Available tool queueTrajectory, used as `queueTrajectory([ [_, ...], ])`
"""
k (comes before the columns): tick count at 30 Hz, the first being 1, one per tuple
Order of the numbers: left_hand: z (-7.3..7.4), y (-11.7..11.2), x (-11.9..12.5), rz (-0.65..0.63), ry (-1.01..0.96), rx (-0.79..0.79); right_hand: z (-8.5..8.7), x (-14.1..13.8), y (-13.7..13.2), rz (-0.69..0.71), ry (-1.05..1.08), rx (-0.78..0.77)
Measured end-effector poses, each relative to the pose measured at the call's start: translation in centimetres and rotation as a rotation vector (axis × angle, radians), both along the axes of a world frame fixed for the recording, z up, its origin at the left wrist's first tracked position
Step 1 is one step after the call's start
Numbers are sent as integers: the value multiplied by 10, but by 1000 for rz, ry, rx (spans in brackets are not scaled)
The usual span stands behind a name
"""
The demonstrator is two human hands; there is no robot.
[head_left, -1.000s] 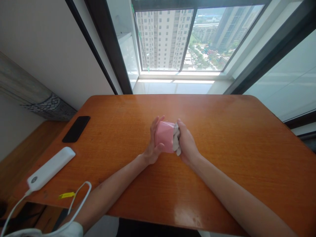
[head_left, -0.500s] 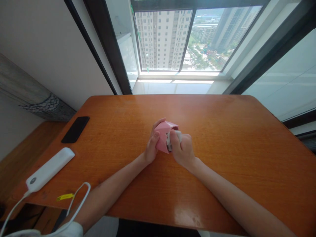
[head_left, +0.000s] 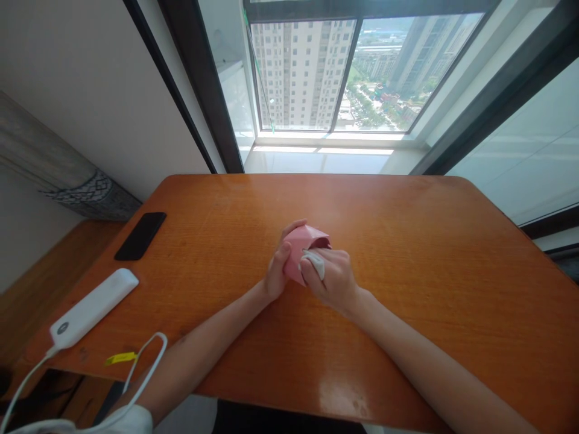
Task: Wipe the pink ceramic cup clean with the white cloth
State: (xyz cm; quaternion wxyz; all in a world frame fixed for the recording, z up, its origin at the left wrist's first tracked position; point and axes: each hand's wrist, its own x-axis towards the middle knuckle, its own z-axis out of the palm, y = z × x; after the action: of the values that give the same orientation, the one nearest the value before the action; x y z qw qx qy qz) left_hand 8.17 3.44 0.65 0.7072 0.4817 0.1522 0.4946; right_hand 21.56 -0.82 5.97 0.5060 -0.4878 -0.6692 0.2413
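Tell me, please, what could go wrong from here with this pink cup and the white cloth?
The left hand grips the pink cup only by its outside, so it might slip and drop onto the wooden table. The white cloth pressed by the right hand could also tip the cup sideways.

Likely a high-rise flat: orange wooden table (head_left: 407,253) pushed up to a tall dark-framed window (head_left: 347,72), apartment towers (head_left: 301,72) close beyond the glass.
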Motion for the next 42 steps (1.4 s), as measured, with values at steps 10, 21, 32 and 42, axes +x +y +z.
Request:
queueTrajectory([
  [10, -14, 9, -5, 314, 304, 694, 3, -5, 23, -128, 998, -712],
  [21, 11, 13, -1, -216, -16, -385, 10, 15, 17, 264, -368, 104],
  [32, 8, 20, -7, -360, -50, -489, 81, 119, 14, -618, 170, 9],
  [42, 15, 30, -11, -489, -147, -515, 63, 100, 33, -715, 307, 353],
])
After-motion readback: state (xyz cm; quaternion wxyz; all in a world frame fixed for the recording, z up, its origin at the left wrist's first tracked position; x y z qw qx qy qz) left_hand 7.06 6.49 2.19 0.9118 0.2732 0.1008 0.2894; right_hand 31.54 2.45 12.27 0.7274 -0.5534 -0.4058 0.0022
